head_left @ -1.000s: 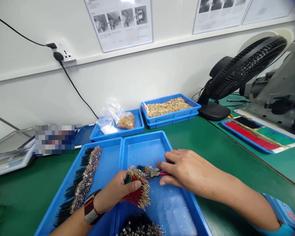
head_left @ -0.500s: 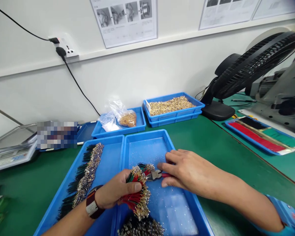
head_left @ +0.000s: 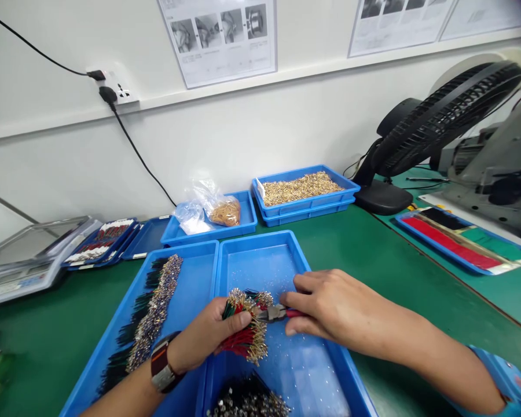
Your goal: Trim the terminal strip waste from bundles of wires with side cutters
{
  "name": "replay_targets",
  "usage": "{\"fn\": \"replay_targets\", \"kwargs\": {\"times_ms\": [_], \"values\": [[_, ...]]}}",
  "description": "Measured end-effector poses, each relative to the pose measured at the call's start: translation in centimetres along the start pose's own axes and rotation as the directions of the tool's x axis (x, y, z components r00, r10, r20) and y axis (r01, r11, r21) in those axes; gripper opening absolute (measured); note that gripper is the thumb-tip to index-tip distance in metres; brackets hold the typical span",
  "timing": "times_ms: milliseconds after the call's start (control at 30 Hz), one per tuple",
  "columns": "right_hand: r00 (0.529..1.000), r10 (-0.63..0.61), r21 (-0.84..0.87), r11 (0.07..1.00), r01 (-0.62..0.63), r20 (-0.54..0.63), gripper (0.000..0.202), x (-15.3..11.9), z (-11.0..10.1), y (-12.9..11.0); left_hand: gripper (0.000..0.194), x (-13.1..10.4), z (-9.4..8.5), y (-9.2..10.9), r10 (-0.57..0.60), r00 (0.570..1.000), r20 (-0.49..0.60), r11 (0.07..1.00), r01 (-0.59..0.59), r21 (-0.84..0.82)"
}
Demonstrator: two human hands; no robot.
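Note:
My left hand is closed round a bundle of wires, red, green and black, with gold-coloured metal ends fanned to the right. My right hand grips red-handled pliers, whose metal jaws touch the bundle's right side. Whether the jaws are closed on a wire I cannot make out. Behind the jaws, a smaller clump of metal-tipped wires lies in the right-hand blue tray. Below my hands, a pile of black wires with silvery ends sits in the same tray.
On the left, another blue tray holds rows of black wires with metal tips. Farther back are a tray of small gold parts and one with plastic bags. A black fan stands at right; a scale sits at left.
The wire bundle in my left hand has turned and lifted slightly, its metal ends drawn up from the pile below. The pliers stay at its right side.

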State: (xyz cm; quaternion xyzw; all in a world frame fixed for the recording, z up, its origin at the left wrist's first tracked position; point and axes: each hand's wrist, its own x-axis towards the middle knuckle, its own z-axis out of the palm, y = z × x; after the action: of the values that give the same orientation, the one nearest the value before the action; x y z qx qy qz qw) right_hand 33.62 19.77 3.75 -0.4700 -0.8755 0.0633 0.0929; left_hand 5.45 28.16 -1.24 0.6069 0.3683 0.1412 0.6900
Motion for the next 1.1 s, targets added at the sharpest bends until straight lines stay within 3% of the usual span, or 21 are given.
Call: {"fn": "replay_targets", "kwargs": {"times_ms": [200,600,933,1100], "values": [[0.997,0.015,-0.049,0.999,-0.019,-0.072,0.041,0.24,-0.13,0.76,0.050,-0.24,0.15,0.44,0.055,0.995,0.085,0.985,-0.040,-0.169],[0.998,-0.014,-0.018,1.000,0.013,-0.064,0.041,0.27,0.14,0.56,0.053,-0.33,-0.16,0.18,0.051,0.989,0.139,0.978,-0.021,-0.210],[1.000,-0.006,-0.026,1.000,0.006,0.002,0.038,-0.13,0.17,0.23,0.056,0.12,-0.08,-0.12,-0.008,1.000,0.018,0.997,0.009,-0.072],[0.999,-0.006,-0.008,1.000,0.005,-0.042,0.039,-0.22,-0.22,0.20,0.052,-0.09,-0.30,0.10,0.031,0.990,0.140,0.990,-0.011,-0.143]]}}
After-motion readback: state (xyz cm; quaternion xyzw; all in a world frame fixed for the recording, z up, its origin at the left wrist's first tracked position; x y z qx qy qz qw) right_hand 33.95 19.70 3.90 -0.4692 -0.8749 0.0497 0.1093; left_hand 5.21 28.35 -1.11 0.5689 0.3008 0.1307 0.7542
